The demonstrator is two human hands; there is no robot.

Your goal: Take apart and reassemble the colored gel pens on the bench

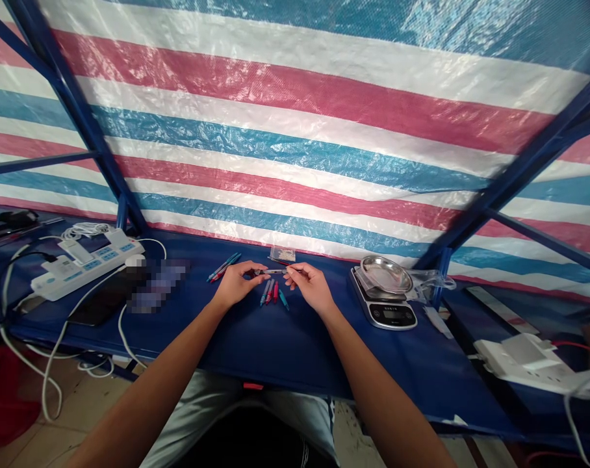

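Our left hand (236, 284) and right hand (308, 286) pinch a slim pen-like tube (270, 271) between their fingers (291, 268), level above the blue desk (275, 351). Coloured pens (270, 292) lie just below it, and a kitchen scale (383, 300) stands to the right. The tube's details are probably too small to make out.

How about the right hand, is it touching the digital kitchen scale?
Apart. The head view shows a strip of blue tabletop between the right hand and the digital kitchen scale.
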